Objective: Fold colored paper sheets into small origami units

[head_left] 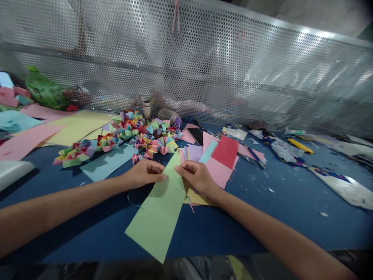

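A long light-green strip of paper [161, 210] slants across the front of the table, its lower corner near the table's front edge. My left hand [147, 174] pinches its left edge between thumb and fingers. On the opposite edge, my right hand [198, 175] grips the strip with thumb and forefinger. Behind and to the right of that hand lie a red paper piece [225, 151] and pink paper [218, 171]. Yellow paper [196, 198] shows partly under my right hand. Beyond my left hand rests a blue paper sheet [109, 161].
Folded multicoloured paper ornaments [145, 132] are heaped behind my hands. A black phone [196, 136], a clear jar [169, 115] and a green bottle [45, 87] stand or lie farther back. Scissors [246, 158] and a yellow tool [300, 146] are to the right, before a perforated metal panel [204, 58].
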### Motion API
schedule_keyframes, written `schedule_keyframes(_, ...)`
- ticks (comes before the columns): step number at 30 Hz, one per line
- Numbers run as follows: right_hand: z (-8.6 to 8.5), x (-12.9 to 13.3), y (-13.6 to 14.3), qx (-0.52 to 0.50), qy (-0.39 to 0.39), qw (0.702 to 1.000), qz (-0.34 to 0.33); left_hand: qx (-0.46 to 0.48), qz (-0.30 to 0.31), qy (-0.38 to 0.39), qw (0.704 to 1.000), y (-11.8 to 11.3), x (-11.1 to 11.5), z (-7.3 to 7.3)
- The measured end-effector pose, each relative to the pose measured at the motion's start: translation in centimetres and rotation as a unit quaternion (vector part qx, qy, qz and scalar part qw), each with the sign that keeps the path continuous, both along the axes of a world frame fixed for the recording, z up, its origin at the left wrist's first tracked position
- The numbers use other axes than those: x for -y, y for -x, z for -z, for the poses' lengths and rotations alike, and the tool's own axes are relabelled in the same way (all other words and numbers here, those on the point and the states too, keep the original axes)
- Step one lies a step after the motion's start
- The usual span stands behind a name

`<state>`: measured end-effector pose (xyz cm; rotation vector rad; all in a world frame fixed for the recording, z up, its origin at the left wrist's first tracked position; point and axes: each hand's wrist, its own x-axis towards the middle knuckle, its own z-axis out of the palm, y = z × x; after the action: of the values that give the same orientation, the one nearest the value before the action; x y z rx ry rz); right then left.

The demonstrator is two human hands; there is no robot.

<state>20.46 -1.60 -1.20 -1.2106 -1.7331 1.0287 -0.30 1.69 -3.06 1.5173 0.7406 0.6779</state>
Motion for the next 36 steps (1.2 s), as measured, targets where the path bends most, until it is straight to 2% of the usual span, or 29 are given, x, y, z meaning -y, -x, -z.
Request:
schedule_keyframes(6, 0.8, -0.6, -0.3, 0.016, -0.051, 0.999, 0.002, -0.027, 0.004, 0.003, 1.0, -0.1, 0.2, -0.3)
schedule_keyframes(11, 0.9, -0.7, -0.4, 0.012, -0.048, 0.999, -0.004, -0.023, 0.01, 0.016, 1.0, -0.2, 0.4, -0.5)
schedule_keyframes(17, 0.6, -0.4, -0.2, 0.021, -0.048, 0.998, -0.026, 0.004, -0.046, 0.014, 0.999, -0.4, 0.4, -1.0)
schedule_keyframes(22, 0.6, -0.5, -0.2, 0.058, -0.057, 0.997, -0.007, 0.007, -0.054, 0.004, 0.998, -0.4, 0.4, -1.3)
schedule_keyframes(28, 0.4, -0.5, -0.3, 0.075, -0.077, 0.994, -0.002, 0.015, -0.023, 0.036, 0.999, -0.5, 0.4, -1.0)
schedule_keyframes(32, 0.4, -0.6, -0.3, 0.053, -0.067, 0.996, -0.005, 0.009, -0.021, 0.026, 0.999, -0.5, 0.4, -0.9)
schedule_keyframes(36, 0.5, -0.7, -0.4, 0.036, -0.062, 0.997, -0.003, 0.012, -0.064, 0.019, 0.998, -0.4, 0.4, -1.2)
